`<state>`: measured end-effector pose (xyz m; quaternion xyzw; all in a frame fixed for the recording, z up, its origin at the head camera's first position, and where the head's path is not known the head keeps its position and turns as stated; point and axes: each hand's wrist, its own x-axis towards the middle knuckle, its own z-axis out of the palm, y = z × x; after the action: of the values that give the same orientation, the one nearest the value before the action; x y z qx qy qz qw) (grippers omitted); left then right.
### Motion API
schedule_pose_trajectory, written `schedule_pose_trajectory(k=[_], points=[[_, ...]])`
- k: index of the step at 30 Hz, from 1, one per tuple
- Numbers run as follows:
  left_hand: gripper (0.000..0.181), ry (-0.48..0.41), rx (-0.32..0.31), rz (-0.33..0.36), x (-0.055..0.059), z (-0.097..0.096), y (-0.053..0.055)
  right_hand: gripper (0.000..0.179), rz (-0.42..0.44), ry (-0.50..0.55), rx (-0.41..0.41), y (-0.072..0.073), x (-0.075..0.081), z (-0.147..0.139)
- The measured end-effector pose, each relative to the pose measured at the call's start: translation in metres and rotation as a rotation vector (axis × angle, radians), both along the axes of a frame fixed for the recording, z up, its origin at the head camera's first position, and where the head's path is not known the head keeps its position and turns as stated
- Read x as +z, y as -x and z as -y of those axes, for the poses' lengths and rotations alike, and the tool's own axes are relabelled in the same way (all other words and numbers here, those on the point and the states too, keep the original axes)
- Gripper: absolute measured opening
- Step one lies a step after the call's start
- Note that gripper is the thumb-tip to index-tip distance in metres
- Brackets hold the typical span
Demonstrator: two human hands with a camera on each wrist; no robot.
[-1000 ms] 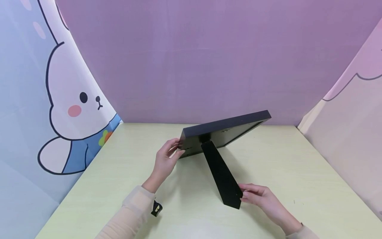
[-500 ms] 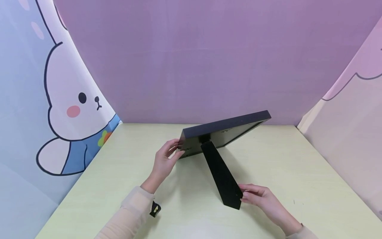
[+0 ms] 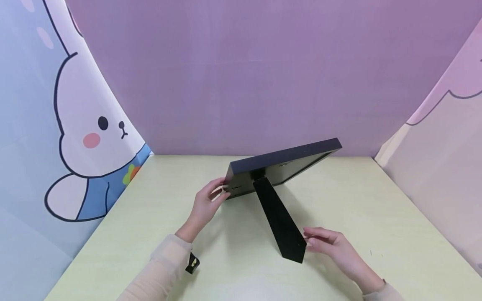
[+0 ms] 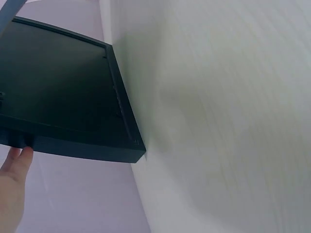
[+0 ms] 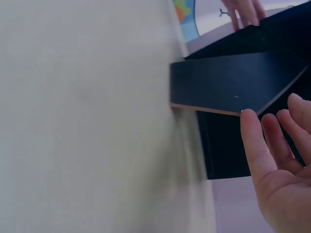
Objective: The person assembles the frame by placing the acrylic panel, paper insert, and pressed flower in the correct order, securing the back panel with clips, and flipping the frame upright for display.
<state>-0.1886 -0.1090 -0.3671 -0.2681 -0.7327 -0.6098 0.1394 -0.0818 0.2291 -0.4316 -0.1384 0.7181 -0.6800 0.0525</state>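
Observation:
A black picture frame stands tilted on the table, its back towards me. From its back a long black easel leg slants down to the tabletop. My left hand touches the left edge of the frame; in the left wrist view its fingertips lie against that edge, not curled round it. Beside the lower end of the leg is my right hand, fingers loosely bent and holding nothing. The right wrist view shows its fingertips close to the leg's edge; contact is hard to tell.
The pale table runs back to a purple wall. A panel with a printed rabbit borders it on the left, a pale panel on the right. A small black item shows beside the left sleeve.
My right fingers have let go of the leg's lower end and spread slightly. The left thumb has drawn back a little towards the frame's edge. The frame has barely moved.

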Motion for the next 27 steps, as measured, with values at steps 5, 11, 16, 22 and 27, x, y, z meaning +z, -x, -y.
schedule_pose_trajectory(k=[5, 11, 16, 22, 27], points=[[0.038, 0.019, -0.003, 0.033, 0.0, 0.001, 0.001, 0.039, -0.016, -0.056, -0.09, 0.003, 0.016, -0.004], [0.037, 0.028, -0.011, 0.066, 0.0, 0.002, 0.001, 0.039, -0.08, -0.063, -0.144, 0.008, 0.037, -0.015], [0.036, 0.029, -0.014, 0.072, 0.0, 0.002, 0.001, 0.037, -0.152, -0.062, -0.173, 0.013, 0.056, -0.023], [0.036, 0.016, -0.019, 0.084, -0.001, 0.002, 0.002, 0.037, -0.2, -0.074, -0.2, 0.018, 0.079, -0.027], [0.036, 0.009, -0.026, 0.076, -0.002, 0.002, 0.003, 0.039, -0.26, -0.02, -0.219, 0.025, 0.101, -0.029]])
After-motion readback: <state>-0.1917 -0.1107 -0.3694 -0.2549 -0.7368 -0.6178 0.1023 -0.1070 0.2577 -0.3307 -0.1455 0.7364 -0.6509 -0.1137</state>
